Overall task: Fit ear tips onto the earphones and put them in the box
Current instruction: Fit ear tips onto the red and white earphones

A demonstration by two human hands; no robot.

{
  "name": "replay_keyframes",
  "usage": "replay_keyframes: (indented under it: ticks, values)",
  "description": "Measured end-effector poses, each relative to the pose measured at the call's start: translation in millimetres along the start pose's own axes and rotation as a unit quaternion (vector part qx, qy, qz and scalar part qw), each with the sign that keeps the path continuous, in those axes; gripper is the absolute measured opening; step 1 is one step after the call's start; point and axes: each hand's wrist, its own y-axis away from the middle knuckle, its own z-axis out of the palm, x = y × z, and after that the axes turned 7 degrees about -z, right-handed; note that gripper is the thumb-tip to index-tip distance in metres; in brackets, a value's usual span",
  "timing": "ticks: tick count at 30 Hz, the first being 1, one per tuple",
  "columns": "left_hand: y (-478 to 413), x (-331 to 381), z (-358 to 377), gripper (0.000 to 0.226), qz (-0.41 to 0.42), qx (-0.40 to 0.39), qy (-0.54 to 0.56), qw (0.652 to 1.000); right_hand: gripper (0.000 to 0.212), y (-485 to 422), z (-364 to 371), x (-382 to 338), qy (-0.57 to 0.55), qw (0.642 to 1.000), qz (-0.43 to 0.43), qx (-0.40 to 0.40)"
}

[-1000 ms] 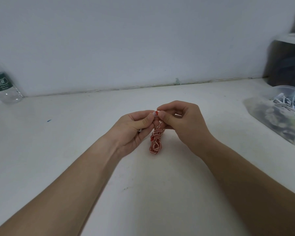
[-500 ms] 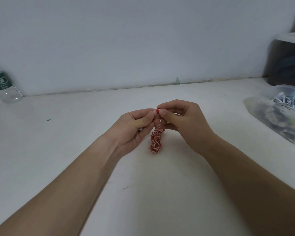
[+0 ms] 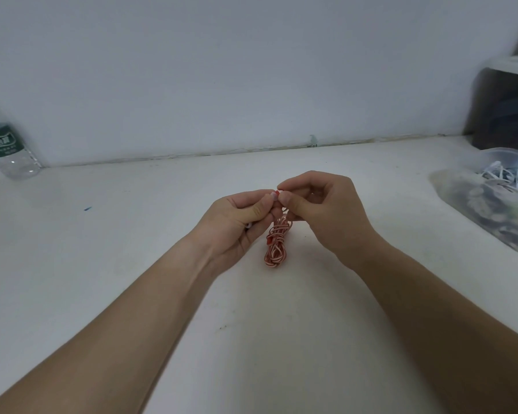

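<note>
A: Where's the earphone?
B: The red earphone [image 3: 277,192] is up between both sets of fingertips, above the table [image 3: 132,249]. The right hand [image 3: 320,210] pinches it, thumb and forefinger curled.
A: Left?
B: The left hand [image 3: 237,216] is curled too, pinching a small pale ear tip [image 3: 272,195] right against the red bud.
A: Cable?
B: The red-and-white cable bundle [image 3: 277,245] hangs below the pinch, between the two hands, lower loops at the table.
A: Anything unclear?
B: Fingertips cover most of the bud, so I can't tell if the tip is seated. A white bit [image 3: 248,225] pokes out under the left palm, too small to name. The clear container [image 3: 491,216] at far right is cut off, contents blurry. The bottle [image 3: 5,150] at far left is cut off too.
</note>
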Motion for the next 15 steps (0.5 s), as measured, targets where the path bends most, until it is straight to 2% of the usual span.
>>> replay_keyframes:
  ticks: [8,15]
  values:
    - [0.5,0.4,0.5,0.020,-0.017,-0.005,0.012,1.000,0.016,-2.4,-4.2,-3.6,0.005,1.000,-0.007,-0.024]
    - [2.2,1.1,0.5,0.025,-0.019,-0.008,0.008,1.000,0.009,-0.3,-2.6,-1.4,-0.010,1.000,0.006,-0.019]
